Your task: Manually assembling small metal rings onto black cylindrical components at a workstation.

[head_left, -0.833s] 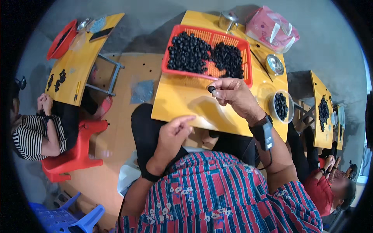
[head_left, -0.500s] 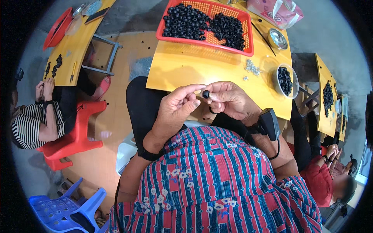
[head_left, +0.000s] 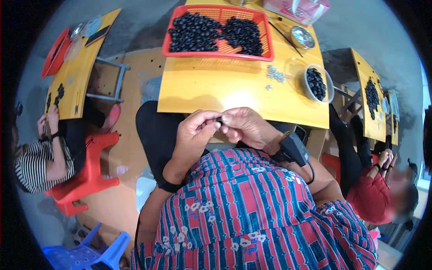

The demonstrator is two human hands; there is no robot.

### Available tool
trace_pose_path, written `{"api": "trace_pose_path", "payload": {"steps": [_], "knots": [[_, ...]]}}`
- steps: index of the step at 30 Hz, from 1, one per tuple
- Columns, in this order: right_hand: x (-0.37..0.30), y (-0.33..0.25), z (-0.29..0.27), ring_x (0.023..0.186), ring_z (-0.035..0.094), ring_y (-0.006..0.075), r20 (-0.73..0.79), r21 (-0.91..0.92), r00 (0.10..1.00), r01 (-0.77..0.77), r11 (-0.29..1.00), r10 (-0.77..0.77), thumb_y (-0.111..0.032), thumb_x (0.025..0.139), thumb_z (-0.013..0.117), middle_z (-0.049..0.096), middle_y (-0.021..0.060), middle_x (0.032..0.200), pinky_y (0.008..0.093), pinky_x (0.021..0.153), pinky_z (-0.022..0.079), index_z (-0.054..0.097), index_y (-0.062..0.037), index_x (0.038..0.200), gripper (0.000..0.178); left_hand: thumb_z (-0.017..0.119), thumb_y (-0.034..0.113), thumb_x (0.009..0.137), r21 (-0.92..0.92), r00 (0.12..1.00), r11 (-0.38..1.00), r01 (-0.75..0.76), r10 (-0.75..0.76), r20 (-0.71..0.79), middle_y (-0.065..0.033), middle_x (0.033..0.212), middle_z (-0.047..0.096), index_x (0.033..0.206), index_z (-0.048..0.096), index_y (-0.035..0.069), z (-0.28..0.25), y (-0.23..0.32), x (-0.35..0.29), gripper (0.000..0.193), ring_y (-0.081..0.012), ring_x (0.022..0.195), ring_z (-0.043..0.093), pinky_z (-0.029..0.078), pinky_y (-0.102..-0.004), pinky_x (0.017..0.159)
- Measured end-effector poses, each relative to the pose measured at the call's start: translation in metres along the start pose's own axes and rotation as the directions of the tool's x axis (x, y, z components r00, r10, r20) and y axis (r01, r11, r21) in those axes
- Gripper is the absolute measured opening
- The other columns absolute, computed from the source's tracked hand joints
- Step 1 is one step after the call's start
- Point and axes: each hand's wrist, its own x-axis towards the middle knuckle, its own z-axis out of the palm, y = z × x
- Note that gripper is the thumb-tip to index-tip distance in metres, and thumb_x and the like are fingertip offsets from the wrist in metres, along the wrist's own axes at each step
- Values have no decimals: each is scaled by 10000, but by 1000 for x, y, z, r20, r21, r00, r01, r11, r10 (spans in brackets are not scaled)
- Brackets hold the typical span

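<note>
Just off the near edge of the yellow table, both my hands meet fingertip to fingertip over my lap. Between them is a small black rounded part [head_left: 219, 120], mostly hidden by fingers. My left hand [head_left: 194, 134] pinches it from one side with thumb and forefinger. From the other side my right hand [head_left: 246, 128] grips it, fingers curled. Beyond, a red basket [head_left: 216, 55] holds a pile of black ring-like parts [head_left: 193, 33] and a pile of smaller black pieces [head_left: 244, 37]. Small silvery metal pieces [head_left: 275, 74] lie loose on the tabletop.
A clear tub [head_left: 330, 90] of black parts stands at the table's right edge, near a metal bowl [head_left: 302, 37], a dark stick [head_left: 285, 37] and a pink bag [head_left: 299, 9]. People work at side tables left and right. A blue stool [head_left: 85, 252] stands lower left.
My left fingers, apart from the black part before, have closed on it beside my right fingers. The view has shifted, so the table and basket appear further left.
</note>
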Motion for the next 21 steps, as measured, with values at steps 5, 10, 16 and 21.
{"api": "trace_pose_path", "payload": {"steps": [5,10,16,21], "knots": [[1,3,3,490,450,45,-12,-57,998,67,996,-68,-308,892,605,556,-15,630,173,444,339,618,-36,813,284,590,38,852,-48,1000,999,6,-6,1,27,754,551,950,585,0,3,-4,1,105,-26,656,477,400,-175,589],[-7,-11,0,529,478,45,-128,-483,979,77,872,-158,-255,899,595,556,-21,631,191,469,379,643,-28,810,248,604,54,846,-152,996,985,87,-92,-23,19,717,544,910,554,22,4,-6,0,87,-39,622,501,404,-183,569],[-27,-30,-62,629,541,57,-411,-793,701,41,608,-582,-108,821,643,615,4,698,213,576,454,652,9,843,120,588,61,863,-152,991,979,133,-133,6,-33,769,600,892,537,29,-1,-15,-5,67,-68,629,539,447,-205,596],[-32,-31,-109,629,570,119,-420,-896,435,-59,440,-796,-79,747,685,619,62,698,252,603,477,658,2,835,123,594,25,857,-217,981,957,194,-194,24,-72,832,619,918,524,10,-1,-14,-6,94,-60,675,530,446,-198,628]]}}
